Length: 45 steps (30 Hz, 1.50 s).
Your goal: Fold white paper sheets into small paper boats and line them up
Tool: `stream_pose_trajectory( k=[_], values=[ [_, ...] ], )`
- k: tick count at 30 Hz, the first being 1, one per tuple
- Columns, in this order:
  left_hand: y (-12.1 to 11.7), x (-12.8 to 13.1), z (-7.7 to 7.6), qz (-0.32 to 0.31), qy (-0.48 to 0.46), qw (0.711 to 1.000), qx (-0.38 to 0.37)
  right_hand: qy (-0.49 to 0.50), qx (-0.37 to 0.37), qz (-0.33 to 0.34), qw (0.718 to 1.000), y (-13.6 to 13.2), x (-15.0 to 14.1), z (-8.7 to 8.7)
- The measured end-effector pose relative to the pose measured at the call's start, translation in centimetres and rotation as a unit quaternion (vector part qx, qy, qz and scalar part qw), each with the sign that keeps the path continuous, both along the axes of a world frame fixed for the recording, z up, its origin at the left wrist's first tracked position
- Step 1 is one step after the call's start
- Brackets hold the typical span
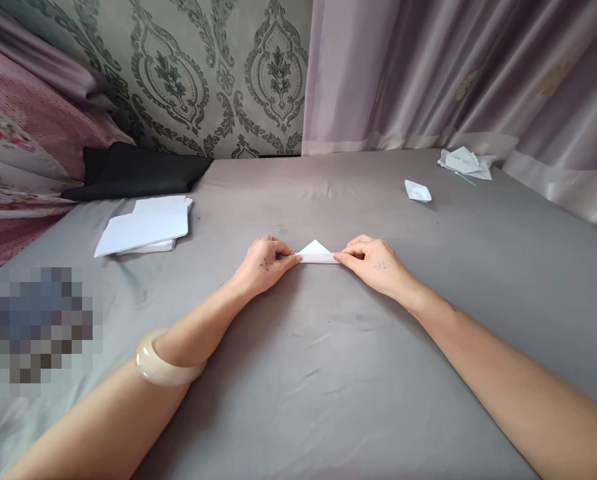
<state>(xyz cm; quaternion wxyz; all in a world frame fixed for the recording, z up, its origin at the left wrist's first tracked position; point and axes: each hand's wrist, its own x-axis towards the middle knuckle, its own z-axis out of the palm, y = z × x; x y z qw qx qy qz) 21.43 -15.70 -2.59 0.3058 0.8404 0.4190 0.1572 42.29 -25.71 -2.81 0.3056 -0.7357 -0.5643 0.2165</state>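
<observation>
A small folded piece of white paper [319, 257] is held between my hands just above or on the grey sheet, in the middle of the view. Its far side rises to a triangular point, and a straight folded band runs along the near side. My left hand [269, 265] pinches the band's left end between thumb and fingers. At the right end, my right hand [378, 265] has the same kind of pinch. Both ends of the paper are partly hidden under the fingers. A pale bangle [163, 363] circles my left forearm.
The grey sheet [358, 387] covers the broad surface. Stacked white paper [151, 227] lies at left, beside a black cloth [143, 172]. A folded paper boat-like shape [418, 191] and crumpled white papers [466, 162] lie at the far right, before curtains [408, 73]. Wallpaper backs it.
</observation>
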Motion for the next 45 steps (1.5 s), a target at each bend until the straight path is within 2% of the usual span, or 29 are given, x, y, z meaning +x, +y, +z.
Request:
stream_pose_trajectory(
  k=[5,12,18,24,30,35,39,42,45],
  values=[
    [0.2,0.1,0.2,0.018,0.009,1.000,-0.004,-0.011,-0.008,-0.010,1.000,0.7,0.1,-0.3],
    [0.5,0.1,0.3,0.011,0.010,1.000,-0.008,-0.027,-0.008,-0.010,1.000,0.7,-0.1,0.0],
    [0.6,0.4,-0.1,0.024,0.032,0.999,0.024,-0.039,-0.010,-0.016,0.999,0.7,0.1,-0.2],
    [0.5,0.3,-0.9,-0.012,0.043,0.995,0.089,-0.056,-0.024,-0.006,0.998,0.8,0.1,-0.1],
    [0.2,0.5,-1.1,-0.035,0.084,0.985,0.148,-0.079,0.005,0.017,0.997,0.8,0.2,-0.4],
    [0.2,0.4,-1.0,-0.046,0.105,0.979,0.166,-0.097,0.008,0.032,0.995,0.6,0.2,-0.3],
    [0.3,0.2,-1.3,-0.048,0.085,0.977,0.192,-0.097,0.004,0.034,0.995,0.4,0.6,0.1],
    [0.0,0.4,-1.2,-0.082,0.082,0.957,0.264,-0.083,-0.005,0.024,0.996,0.4,1.4,0.1],
    [-0.4,0.8,-0.5,-0.187,0.115,0.919,0.328,-0.026,-0.029,0.019,0.999,0.6,2.0,-0.2]
  ],
)
